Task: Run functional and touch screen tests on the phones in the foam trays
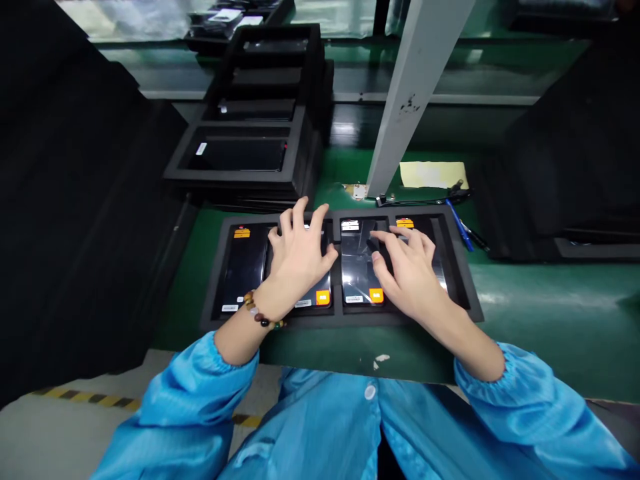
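A black foam tray [345, 320] lies in front of me, with several smartphones in its compartments. My left hand [299, 257] is open, fingers spread, over the second smartphone from the left [313, 293], hiding much of it. To its left lies a dark smartphone [245, 270] with an orange label at its top. My right hand [407, 267] is open, thumb and fingers apart, at the right edge of a shiny smartphone [357, 260] with white and orange labels. Beneath this hand, the rightmost smartphone [440, 257] is partly covered. Whether the fingertips touch the phones, I cannot tell.
Behind the tray, a stack of black foam trays [295, 177] holds more phones. A grey post [417, 87] rises from the green bench [540, 300]. Nearby are yellow paper [433, 175], a black cable [425, 201] and a blue pen [459, 225]. Dark stacks flank both sides.
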Demonstrator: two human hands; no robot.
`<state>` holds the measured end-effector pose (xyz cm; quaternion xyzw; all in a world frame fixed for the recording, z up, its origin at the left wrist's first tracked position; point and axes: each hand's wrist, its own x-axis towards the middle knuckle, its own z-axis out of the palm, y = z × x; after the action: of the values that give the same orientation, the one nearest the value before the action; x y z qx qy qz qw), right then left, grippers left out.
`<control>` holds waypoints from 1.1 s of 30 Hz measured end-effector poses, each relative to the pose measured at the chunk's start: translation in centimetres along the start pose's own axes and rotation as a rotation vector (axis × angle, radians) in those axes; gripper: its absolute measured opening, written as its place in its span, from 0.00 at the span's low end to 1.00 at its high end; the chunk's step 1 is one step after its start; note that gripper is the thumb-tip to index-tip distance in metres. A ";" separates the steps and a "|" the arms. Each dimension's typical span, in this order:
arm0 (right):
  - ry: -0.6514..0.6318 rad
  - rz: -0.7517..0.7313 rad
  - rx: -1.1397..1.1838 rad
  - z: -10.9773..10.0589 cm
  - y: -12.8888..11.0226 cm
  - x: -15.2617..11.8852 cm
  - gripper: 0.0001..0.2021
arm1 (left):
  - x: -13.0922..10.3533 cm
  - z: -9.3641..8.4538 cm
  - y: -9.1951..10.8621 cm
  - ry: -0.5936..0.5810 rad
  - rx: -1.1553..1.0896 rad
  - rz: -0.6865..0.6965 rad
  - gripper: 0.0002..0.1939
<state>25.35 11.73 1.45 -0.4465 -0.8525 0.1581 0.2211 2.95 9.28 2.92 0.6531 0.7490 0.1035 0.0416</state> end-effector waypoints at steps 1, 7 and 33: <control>0.001 0.004 0.024 0.0 0.0 -0.1 0.17 | -0.1 0.0 -0.2 0.006 -0.009 -0.003 0.39; -0.009 0.033 0.097 -0.1 0.1 -0.2 0.16 | 0.0 0.4 -0.4 0.024 -0.039 -0.011 0.38; -0.088 0.234 0.309 -0.9 -1.5 -0.6 0.17 | 0.0 0.7 -0.2 0.027 -0.066 -0.010 0.30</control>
<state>25.04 10.49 2.80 -0.4960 -0.7691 0.3313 0.2296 2.92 9.37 2.26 0.6460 0.7491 0.1368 0.0533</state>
